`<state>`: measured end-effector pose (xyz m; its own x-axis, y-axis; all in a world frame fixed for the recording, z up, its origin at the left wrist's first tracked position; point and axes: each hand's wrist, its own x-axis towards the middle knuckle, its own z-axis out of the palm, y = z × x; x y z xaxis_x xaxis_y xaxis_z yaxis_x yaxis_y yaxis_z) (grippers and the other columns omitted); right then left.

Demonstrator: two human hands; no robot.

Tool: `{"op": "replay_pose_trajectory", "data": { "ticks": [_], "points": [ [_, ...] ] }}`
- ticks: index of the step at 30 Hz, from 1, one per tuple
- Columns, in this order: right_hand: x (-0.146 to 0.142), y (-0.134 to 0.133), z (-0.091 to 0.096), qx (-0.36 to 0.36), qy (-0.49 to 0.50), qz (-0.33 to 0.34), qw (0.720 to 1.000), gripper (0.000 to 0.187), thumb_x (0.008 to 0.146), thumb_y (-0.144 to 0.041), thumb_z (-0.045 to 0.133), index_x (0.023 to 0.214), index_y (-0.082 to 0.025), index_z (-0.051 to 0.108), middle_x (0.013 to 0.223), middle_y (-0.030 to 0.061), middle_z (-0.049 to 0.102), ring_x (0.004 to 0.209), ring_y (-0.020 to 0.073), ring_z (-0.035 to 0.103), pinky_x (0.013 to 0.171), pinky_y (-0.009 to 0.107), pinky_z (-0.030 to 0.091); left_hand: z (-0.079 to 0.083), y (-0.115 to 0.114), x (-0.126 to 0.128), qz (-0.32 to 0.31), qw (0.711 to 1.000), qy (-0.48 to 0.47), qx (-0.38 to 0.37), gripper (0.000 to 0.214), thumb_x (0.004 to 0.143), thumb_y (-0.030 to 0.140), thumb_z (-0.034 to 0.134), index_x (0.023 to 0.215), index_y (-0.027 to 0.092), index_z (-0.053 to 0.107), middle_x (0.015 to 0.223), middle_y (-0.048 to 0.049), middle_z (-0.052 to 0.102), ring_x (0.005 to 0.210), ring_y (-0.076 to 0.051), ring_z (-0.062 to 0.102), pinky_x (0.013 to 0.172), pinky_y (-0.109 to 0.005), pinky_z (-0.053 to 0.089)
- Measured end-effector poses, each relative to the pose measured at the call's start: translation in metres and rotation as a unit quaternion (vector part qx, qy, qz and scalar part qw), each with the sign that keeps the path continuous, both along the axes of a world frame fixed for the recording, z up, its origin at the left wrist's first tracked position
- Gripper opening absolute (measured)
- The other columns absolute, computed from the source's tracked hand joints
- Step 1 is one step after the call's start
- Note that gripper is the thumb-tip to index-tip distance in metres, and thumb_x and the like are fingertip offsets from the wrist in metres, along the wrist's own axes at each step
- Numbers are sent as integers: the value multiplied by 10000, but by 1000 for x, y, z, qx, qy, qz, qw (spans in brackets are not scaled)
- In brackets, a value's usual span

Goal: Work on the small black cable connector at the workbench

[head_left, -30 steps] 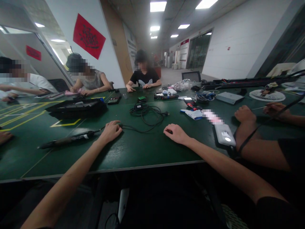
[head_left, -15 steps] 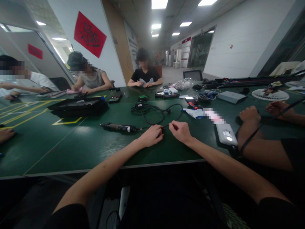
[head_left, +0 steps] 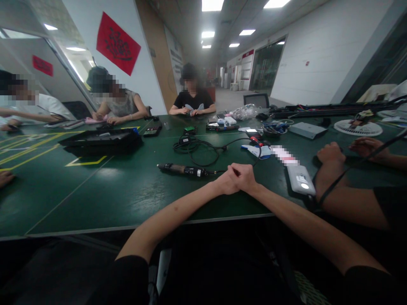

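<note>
My left hand [head_left: 226, 183] and my right hand [head_left: 245, 177] meet over the green table near its front edge. Both are closed on the black cable [head_left: 212, 172] that runs from the tail of an electric screwdriver [head_left: 181, 169]. Most of the gripped part is hidden by my fingers. The screwdriver lies on its side to the left of my hands, its tip pointing left. Beyond it rests a loosely coiled black power cord [head_left: 203, 148] with a plug [head_left: 224, 148]. Some cable rises past my right hand towards a blue-and-white packet [head_left: 259, 151].
A black tray [head_left: 101, 142] stands at the left. To the right lie a white power bank [head_left: 300, 180] and a co-worker's hand [head_left: 331, 156]. Farther back are a grey box [head_left: 308, 130], a fan grille [head_left: 358, 127] and a green circuit board [head_left: 190, 130]. Other people sit across the table.
My left hand has moved right along to my right hand, which stays in nearly the same place. The electric screwdriver has slid to the right with its cable.
</note>
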<state>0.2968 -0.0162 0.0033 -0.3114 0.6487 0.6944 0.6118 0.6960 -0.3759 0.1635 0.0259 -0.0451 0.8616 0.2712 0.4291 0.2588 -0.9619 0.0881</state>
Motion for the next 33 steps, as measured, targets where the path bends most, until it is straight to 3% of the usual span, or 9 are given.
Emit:
{"op": "replay_pose_trajectory", "data": {
  "ticks": [6, 12, 16, 21, 28, 33],
  "points": [
    [-5, 1, 8, -7, -18, -31, 999, 314, 1037, -317, 507, 758, -207, 601, 796, 61, 660, 755, 197, 576, 716, 321, 419, 15, -8, -13, 60, 998, -24, -26, 408, 934, 255, 623, 1308, 93, 626, 1347, -201, 646, 1308, -340, 570, 1148, -518, 471],
    [-7, 6, 5, -23, -67, -42, 997, 147, 1014, -246, 548, 920, -220, 659, 950, 86, 684, 939, 237, 585, 806, 330, 446, 39, -29, -69, 121, 990, 53, 41, 291, 1047, 377, 525, 1178, 161, 669, 1241, -139, 687, 1272, -298, 583, 1154, -502, 436],
    [-8, 9, -2, -67, -83, 22, 994, 60, 986, -228, 598, 975, -227, 656, 926, 52, 664, 905, 215, 582, 788, 313, 450, 50, -40, -103, 125, 987, 62, 79, 273, 1075, 407, 489, 1088, 198, 665, 1289, -114, 660, 1329, -273, 541, 1189, -480, 394],
    [-13, 4, 0, -68, -102, 117, 986, 51, 958, -200, 624, 1000, -212, 648, 1004, 66, 663, 975, 226, 585, 896, 350, 472, 55, -39, -117, 133, 986, 60, 77, 209, 1067, 353, 515, 1104, 209, 661, 1216, -98, 670, 1269, -258, 560, 1169, -465, 400],
    [-16, 0, 0, -74, -162, 136, 975, 62, 970, -246, 658, 1006, -218, 701, 1055, 67, 695, 1018, 229, 604, 909, 359, 440, 57, -31, -131, 138, 988, 53, 48, 162, 1048, 308, 542, 1066, 226, 681, 1201, -78, 665, 1244, -248, 572, 1114, -438, 431],
    [-17, 6, 3, -106, -181, 127, 969, 125, 991, -315, 667, 927, -214, 704, 856, 7, 701, 776, 171, 614, 786, 307, 391, 56, -31, -142, 143, 987, 54, 40, 192, 1064, 298, 494, 1077, 228, 671, 1246, -81, 658, 1255, -247, 564, 1111, -428, 425]
  ]
}}
